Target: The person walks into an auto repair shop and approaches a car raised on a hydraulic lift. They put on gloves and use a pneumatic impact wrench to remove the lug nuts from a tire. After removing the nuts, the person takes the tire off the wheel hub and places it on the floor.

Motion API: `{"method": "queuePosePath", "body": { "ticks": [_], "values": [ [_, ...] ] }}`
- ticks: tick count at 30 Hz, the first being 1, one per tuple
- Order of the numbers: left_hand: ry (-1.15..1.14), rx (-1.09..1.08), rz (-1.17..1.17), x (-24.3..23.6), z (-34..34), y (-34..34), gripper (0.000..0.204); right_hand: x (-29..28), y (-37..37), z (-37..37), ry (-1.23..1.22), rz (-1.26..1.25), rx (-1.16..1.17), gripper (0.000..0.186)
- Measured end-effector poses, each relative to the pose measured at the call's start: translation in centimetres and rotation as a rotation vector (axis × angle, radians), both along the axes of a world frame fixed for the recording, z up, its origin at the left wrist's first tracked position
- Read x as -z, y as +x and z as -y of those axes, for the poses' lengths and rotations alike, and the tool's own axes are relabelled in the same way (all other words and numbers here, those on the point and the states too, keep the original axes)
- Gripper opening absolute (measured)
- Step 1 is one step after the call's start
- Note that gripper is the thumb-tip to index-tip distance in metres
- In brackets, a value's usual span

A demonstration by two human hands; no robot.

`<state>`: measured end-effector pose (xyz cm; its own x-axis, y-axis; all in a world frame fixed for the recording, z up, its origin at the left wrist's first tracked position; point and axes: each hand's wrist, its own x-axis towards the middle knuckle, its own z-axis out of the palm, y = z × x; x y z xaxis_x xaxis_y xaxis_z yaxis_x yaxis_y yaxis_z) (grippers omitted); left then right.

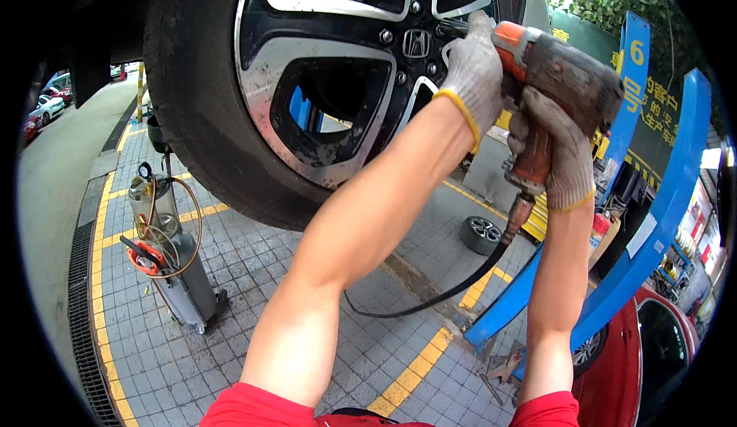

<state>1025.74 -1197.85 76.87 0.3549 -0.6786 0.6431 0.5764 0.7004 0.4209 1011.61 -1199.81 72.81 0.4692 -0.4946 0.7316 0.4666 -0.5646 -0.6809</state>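
A raised car wheel (pixel 322 66) fills the upper middle of the view, its silver and black spokes meeting at a hub ringed with lug nuts (pixel 386 36). Both hands wear grey knit gloves with yellow cuffs. The left hand (pixel 472 70) is wrapped around the front barrel of an orange and grey impact wrench (pixel 560 74), fingers curled tight over it, just beside the hub on its right. The nose of the tool points left at a nut near the hub's upper right; whether the socket is seated on it cannot be told. The right hand (pixel 556 151) is closed around the wrench's handle below the body, gripping it firmly. A black air hose (pixel 461 281) hangs from the bottom of the handle and curves down to the left over the tiled floor (pixel 253 289). To the far left stands a grey tank on wheels (pixel 173 250) with a gauge and coiled tubing. On the right rises a blue lift post (pixel 660 204), with a red car (pixel 637 350) beside it and a loose wheel (pixel 482 234) lying on the floor behind.
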Motion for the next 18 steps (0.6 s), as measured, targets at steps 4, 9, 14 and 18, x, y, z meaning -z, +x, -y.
{"method": "queuePosePath", "body": {
  "ticks": [4, 9, 14, 18],
  "values": [
    [-0.167, 0.01, 0.027, 0.4, -2.9, -0.2, 0.045, -0.3, -0.4, -1.0, -0.056, -0.037, -0.093, 0.027],
    [-0.213, 0.097, -0.098, -0.5, -2.7, 2.8, 0.053, -1.6, 2.1, -2.4, -0.07, -0.067, -0.079, 0.029],
    [-0.317, 0.226, -0.171, -1.7, -1.4, 3.8, 0.045, -2.7, 2.7, -2.1, -0.114, -0.081, -0.11, 0.026],
    [-0.292, 0.135, -0.15, -1.8, -1.3, 3.6, 0.049, -2.7, 3.1, -2.5, -0.103, -0.024, -0.108, 0.026]
  ]
}}
